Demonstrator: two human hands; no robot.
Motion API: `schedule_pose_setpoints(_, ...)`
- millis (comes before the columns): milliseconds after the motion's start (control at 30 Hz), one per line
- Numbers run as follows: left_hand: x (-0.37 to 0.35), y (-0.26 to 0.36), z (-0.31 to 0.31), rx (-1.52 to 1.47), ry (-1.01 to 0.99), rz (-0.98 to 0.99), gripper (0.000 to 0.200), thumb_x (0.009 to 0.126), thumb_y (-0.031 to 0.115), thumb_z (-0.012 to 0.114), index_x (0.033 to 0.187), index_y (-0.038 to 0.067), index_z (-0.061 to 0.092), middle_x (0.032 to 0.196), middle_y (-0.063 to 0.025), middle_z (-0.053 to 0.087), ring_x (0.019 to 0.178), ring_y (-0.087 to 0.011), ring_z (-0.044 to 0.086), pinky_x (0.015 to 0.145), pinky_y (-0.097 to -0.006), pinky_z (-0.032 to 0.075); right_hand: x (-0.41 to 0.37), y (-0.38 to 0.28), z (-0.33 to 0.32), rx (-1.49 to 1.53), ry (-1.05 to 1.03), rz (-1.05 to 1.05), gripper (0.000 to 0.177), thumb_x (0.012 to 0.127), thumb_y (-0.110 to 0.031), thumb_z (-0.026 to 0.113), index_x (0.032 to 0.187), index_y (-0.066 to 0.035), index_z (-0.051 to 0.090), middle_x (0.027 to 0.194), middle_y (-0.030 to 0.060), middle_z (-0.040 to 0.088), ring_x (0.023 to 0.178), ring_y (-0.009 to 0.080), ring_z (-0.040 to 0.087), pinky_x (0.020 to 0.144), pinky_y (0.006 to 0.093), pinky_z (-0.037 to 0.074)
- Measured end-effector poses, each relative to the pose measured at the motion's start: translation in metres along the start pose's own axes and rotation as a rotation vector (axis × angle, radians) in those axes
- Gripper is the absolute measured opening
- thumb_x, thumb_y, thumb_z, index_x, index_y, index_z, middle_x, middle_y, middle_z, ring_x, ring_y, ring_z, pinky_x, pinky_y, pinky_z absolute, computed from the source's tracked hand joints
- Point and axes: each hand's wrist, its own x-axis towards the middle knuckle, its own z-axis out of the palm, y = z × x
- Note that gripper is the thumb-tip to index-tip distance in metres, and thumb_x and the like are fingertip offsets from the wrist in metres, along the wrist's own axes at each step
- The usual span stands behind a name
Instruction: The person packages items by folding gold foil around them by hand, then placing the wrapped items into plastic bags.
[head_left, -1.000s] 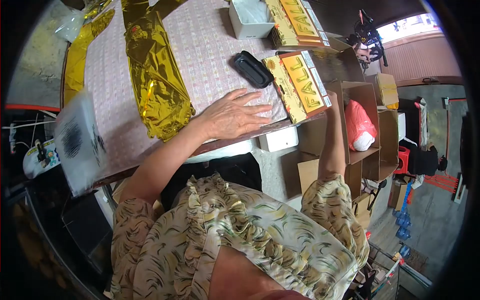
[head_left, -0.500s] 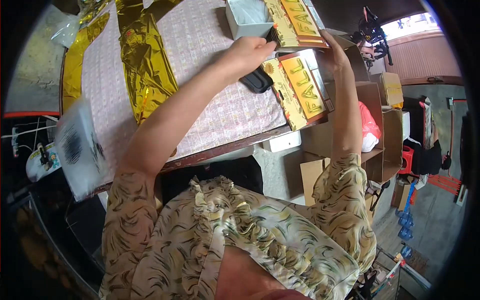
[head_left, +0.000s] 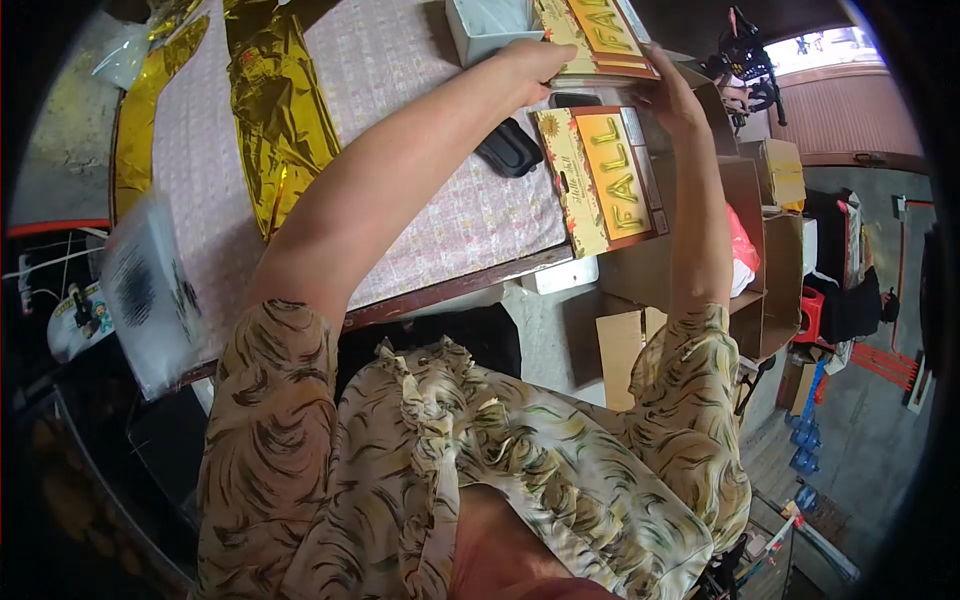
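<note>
In the head view, my left hand pinches the left edge of an upper stack of printed FALL packages, which have orange panels and gold letters. My right hand curls around the right edge of that same stack, its fingers partly hidden. Below it, nearer to me, another FALL package lies at the table's edge. A black plastic object rests beside my left wrist. Just past my left hand stands a white open box with clear plastic inside.
Gold foil lies across the checkered tablecloth. A clear plastic packet hangs at the table's left side. Cardboard boxes stand to the right, with a red bag among them.
My left hand has moved slightly up and now grips the upper stack's left edge. The upper stack has shifted slightly away, and more of the lower package shows.
</note>
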Motion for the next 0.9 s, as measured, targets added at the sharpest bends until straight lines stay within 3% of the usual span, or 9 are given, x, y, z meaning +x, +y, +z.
schedule_pose_setpoints(67, 0.006, -0.003, 0.002, -0.063, 0.001, -0.030, 0.047, 0.091, 0.032, 0.078, 0.130, 0.010, 0.065, 0.121, -0.0062, 0.069, 0.108, -0.0163, 0.061, 0.090, -0.0308, 0.048, 0.027, 0.023, -0.051, 0.309, -0.792, 0.064, 0.063, 0.100, -0.058, 0.058, 0.132, -0.004, 0.062, 0.125, 0.0130, 0.068, 0.117, 0.0269, 0.063, 0.112, 0.0471, 0.043)
schedule_pose_setpoints(100, 0.012, -0.002, 0.001, -0.124, 0.003, -0.047, 0.044, 0.090, 0.028, 0.080, 0.127, 0.009, 0.067, 0.118, -0.0057, 0.070, 0.103, -0.0158, 0.063, 0.084, -0.0293, 0.048, 0.018, 0.033, -0.048, 0.307, -0.797, 0.064, 0.063, 0.100, -0.058, 0.058, 0.132, -0.004, 0.062, 0.125, 0.0130, 0.068, 0.117, 0.0269, 0.063, 0.112, 0.0471, 0.043)
schedule_pose_setpoints(167, 0.026, -0.011, 0.001, -0.131, 0.046, -0.045, 0.040, 0.090, 0.029, 0.080, 0.123, 0.010, 0.068, 0.114, -0.0046, 0.069, 0.099, -0.0155, 0.062, 0.081, -0.0294, 0.047, -0.007, 0.059, -0.051, 0.345, -0.359, 0.025, 0.075, 0.101, -0.066, 0.051, 0.140, -0.003, 0.058, 0.137, 0.0146, 0.064, 0.122, 0.0276, 0.062, 0.105, 0.0474, 0.047)
schedule_pose_setpoints(267, 0.022, -0.008, 0.000, -0.141, 0.060, -0.039, 0.034, 0.089, 0.029, 0.080, 0.116, 0.012, 0.069, 0.108, -0.0021, 0.068, 0.092, -0.0142, 0.059, 0.076, -0.0298, 0.044, -0.001, 0.107, -0.067, -0.118, -0.382, 0.097, 0.069, 0.105, -0.055, 0.051, 0.144, 0.002, 0.054, 0.141, 0.0160, 0.062, 0.128, 0.0256, 0.060, 0.108, 0.0479, 0.047)
schedule_pose_setpoints(367, 0.017, -0.008, -0.004, -0.144, 0.030, -0.036, 0.029, 0.089, 0.030, 0.079, 0.113, 0.016, 0.070, 0.101, 0.0008, 0.067, 0.087, -0.0118, 0.055, 0.074, -0.0301, 0.041, -0.027, 0.111, -0.050, 0.053, -0.383, 0.163, 0.050, 0.106, -0.036, 0.057, 0.138, 0.002, 0.059, 0.131, 0.0155, 0.068, 0.114, 0.0215, 0.069, 0.096, 0.0440, 0.058)
schedule_pose_setpoints(467, 0.024, -0.008, -0.013, -0.096, -0.079, -0.036, 0.025, 0.092, 0.031, 0.075, 0.111, 0.017, 0.069, 0.103, 0.0015, 0.068, 0.090, -0.0114, 0.058, 0.076, -0.0294, 0.043, -0.033, 0.111, -0.039, 0.028, -0.314, 0.181, 0.025, 0.103, -0.013, 0.062, 0.124, -0.001, 0.069, 0.103, 0.0113, 0.077, 0.078, 0.0147, 0.075, 0.067, 0.0324, 0.065)
schedule_pose_setpoints(700, 0.005, 0.007, -0.014, 0.045, -0.033, -0.134, 0.030, 0.092, 0.035, 0.075, 0.115, 0.017, 0.070, 0.109, 0.0000, 0.071, 0.100, -0.0127, 0.062, 0.087, -0.0294, 0.045, -0.002, 0.137, -0.060, 0.055, -0.381, -0.041, 0.023, 0.103, -0.015, 0.063, 0.119, 0.001, 0.070, 0.099, 0.0097, 0.077, 0.076, 0.0126, 0.074, 0.066, 0.0280, 0.061)
schedule_pose_setpoints(767, 0.000, 0.010, -0.014, 0.078, -0.021, -0.209, 0.058, 0.089, 0.046, 0.079, 0.133, 0.013, 0.061, 0.124, -0.0085, 0.066, 0.117, -0.0197, 0.059, 0.102, -0.0359, 0.043, -0.001, 0.140, -0.066, 0.022, -0.367, -0.133, 0.023, 0.103, -0.018, 0.065, 0.112, 0.002, 0.071, 0.097, 0.0078, 0.077, 0.076, 0.0102, 0.072, 0.064, 0.0251, 0.059)
schedule_pose_setpoints(900, 0.004, 0.005, -0.016, 0.108, -0.011, -0.238, 0.060, 0.088, 0.050, 0.078, 0.134, 0.015, 0.061, 0.130, -0.0083, 0.063, 0.126, -0.0219, 0.052, 0.109, -0.0469, 0.033, -0.030, 0.126, -0.057, 0.035, -0.107, -0.150, 0.016, 0.101, -0.016, 0.068, 0.100, -0.001, 0.073, 0.089, 0.0033, 0.075, 0.072, 0.0077, 0.069, 0.063, 0.0228, 0.056)
